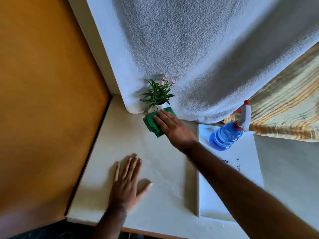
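Note:
A folded green cloth (151, 122) lies on the cream table top (160, 163) near its far edge. My right hand (174, 129) presses flat on the cloth with straight fingers, arm stretched out from the lower right. My left hand (126, 183) rests flat on the table nearer to me, fingers spread, holding nothing. Just behind the cloth stands a small potted plant (158, 94) with green leaves and pale pink flowers in a white pot, touching or nearly touching the cloth.
A blue spray bottle (226, 135) with a white and red trigger lies on a white board (241, 169) with small writing, right of my arm. A white curtain (198, 57) hangs behind. An orange wall (43, 100) borders the left; striped fabric (290, 107) at right.

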### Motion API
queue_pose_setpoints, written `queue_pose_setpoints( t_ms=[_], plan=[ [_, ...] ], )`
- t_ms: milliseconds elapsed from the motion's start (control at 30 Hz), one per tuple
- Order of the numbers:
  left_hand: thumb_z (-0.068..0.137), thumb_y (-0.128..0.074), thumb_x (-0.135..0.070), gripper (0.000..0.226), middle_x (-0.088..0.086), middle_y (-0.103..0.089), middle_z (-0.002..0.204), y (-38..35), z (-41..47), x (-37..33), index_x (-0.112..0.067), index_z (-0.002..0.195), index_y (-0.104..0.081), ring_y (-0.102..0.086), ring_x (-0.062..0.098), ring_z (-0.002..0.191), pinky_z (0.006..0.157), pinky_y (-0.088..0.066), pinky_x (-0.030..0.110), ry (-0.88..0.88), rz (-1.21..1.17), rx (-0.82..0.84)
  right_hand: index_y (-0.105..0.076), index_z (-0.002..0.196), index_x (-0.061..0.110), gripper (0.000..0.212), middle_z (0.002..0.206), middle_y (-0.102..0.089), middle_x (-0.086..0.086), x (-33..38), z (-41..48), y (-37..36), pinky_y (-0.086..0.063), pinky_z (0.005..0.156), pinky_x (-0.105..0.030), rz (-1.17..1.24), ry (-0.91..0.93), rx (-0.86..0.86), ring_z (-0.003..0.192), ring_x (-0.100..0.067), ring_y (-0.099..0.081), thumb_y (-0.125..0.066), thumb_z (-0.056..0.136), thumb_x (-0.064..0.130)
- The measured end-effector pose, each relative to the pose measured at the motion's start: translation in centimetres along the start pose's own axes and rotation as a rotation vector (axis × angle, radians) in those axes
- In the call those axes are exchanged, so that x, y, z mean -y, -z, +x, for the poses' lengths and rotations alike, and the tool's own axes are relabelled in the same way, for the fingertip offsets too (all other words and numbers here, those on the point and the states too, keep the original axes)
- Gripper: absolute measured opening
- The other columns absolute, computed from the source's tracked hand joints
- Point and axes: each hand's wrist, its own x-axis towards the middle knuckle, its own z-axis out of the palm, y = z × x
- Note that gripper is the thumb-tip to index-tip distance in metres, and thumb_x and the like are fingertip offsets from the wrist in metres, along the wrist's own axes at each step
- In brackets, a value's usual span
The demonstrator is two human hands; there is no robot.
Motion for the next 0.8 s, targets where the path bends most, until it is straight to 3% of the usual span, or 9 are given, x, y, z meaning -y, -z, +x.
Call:
queue_pose_setpoints(
  t_ms=[200, 633, 800],
  plan=[
    [0.091, -0.05, -0.074, 0.097, 0.01, -0.021, 0.172, -0.2, 0.0, -0.2, -0.013, 0.162, -0.023, -0.018, 0.027, 0.158, 0.122, -0.026, 0.065, 0.005, 0.025, -0.022, -0.054, 0.14, -0.005, 0.044, 0.145, -0.052, -0.027, -1.9, 2.4, -2.7, -0.041, 0.112, -0.052, -0.064, 0.174, 0.027, 0.137, -0.04, -0.048, -0.036, 0.1, 0.002],
    [0.092, -0.046, -0.075, 0.095, 0.01, -0.024, 0.171, 0.0, 0.2, -0.1, -0.012, 0.161, -0.027, -0.021, 0.029, 0.157, 0.12, -0.029, 0.066, 0.011, 0.038, -0.033, -0.056, 0.138, -0.005, 0.045, 0.144, -0.054, -0.024, -1.5, 1.6, -5.7, -0.042, 0.112, -0.051, 0.046, 0.155, 0.124, 0.137, -0.039, -0.049, -0.034, 0.099, 0.001],
    [0.092, -0.045, -0.076, 0.096, 0.01, -0.023, 0.171, 0.1, 0.3, -0.1, -0.012, 0.161, -0.026, -0.02, 0.029, 0.158, 0.12, -0.029, 0.066, 0.017, 0.028, -0.018, -0.053, 0.141, -0.004, 0.042, 0.147, -0.052, -0.023, -0.8, 3.4, -4.2, -0.035, 0.117, -0.049, 0.056, 0.246, 0.02, 0.14, -0.037, -0.046, -0.04, 0.101, -0.001]
  ],
)
